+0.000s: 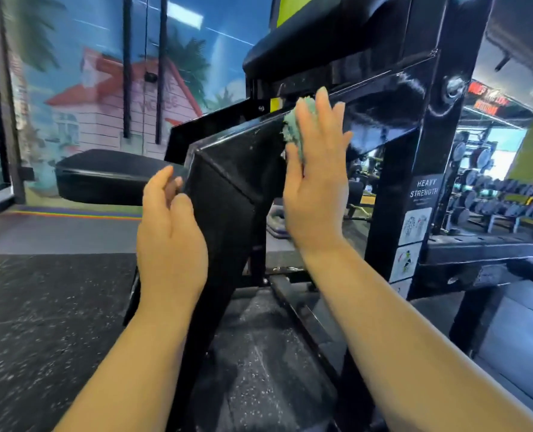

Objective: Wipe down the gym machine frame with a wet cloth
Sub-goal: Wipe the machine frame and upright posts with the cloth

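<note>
The black steel machine frame (227, 194) fills the middle of the head view, with an angled beam running up to the right and a tall upright post (415, 169) carrying stickers. My right hand (316, 182) lies flat with straight fingers, pressing a teal cloth (296, 126) against the side of the angled beam. Only the cloth's upper left edge shows past my fingers. My left hand (170, 235) sits against the left side of the frame's bend, fingers loosely bent, holding nothing.
A black padded seat (103, 176) sticks out to the left of the frame, and another black pad (321, 35) hangs above. Speckled rubber floor (40, 322) lies below. A dumbbell rack (502, 201) stands at the right. A painted mural wall (87, 88) stands behind.
</note>
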